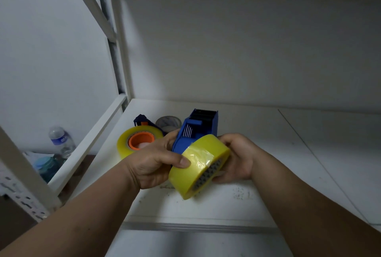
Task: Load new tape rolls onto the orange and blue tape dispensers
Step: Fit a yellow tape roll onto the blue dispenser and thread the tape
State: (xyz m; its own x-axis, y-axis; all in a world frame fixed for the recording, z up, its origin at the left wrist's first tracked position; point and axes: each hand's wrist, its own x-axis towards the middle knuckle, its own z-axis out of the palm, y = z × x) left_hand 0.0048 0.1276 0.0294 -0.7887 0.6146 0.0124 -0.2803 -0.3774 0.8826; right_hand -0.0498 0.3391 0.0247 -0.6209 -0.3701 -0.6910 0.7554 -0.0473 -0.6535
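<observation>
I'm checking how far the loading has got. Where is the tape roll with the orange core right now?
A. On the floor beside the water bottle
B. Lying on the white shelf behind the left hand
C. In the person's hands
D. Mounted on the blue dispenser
B: the roll with the orange core lies on the white shelf behind the left hand, while both hands hold a different yellow roll.

A white shelf board (268,133) lies under the fingers, a white back panel (247,50) beyond them, a metal rack upright (115,50) and plain wall (41,50) left.
</observation>
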